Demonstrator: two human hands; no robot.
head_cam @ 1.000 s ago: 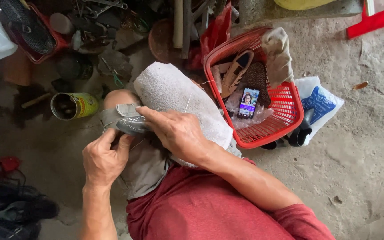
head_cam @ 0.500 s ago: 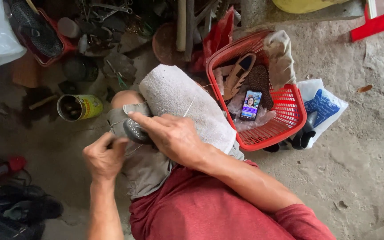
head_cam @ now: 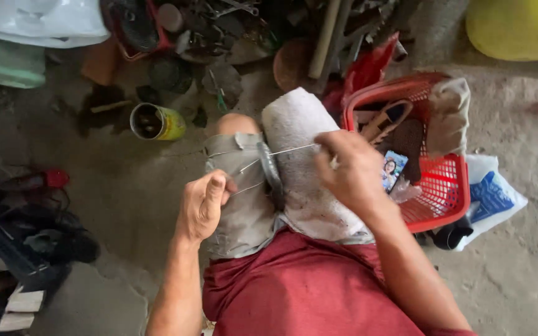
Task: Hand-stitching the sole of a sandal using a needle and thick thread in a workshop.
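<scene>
While the dark curved strap (head_cam: pixel 273 174) lies between the knees, both hands, left hand (head_cam: pixel 202 205) and right hand (head_cam: pixel 351 169), now pull apart, pinching white thread (head_cam: pixel 287 149) toward 9 and 3 o'clock.

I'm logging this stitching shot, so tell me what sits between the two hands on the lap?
In the head view, between the left hand and right hand lies a dark shoe sole on a white towel, with taut thread running across.

rough grey towel cloth (head_cam: pixel 300 168), red plastic mesh basket (head_cam: pixel 446 186), matt concrete floor (head_cam: pixel 518 274).
</scene>
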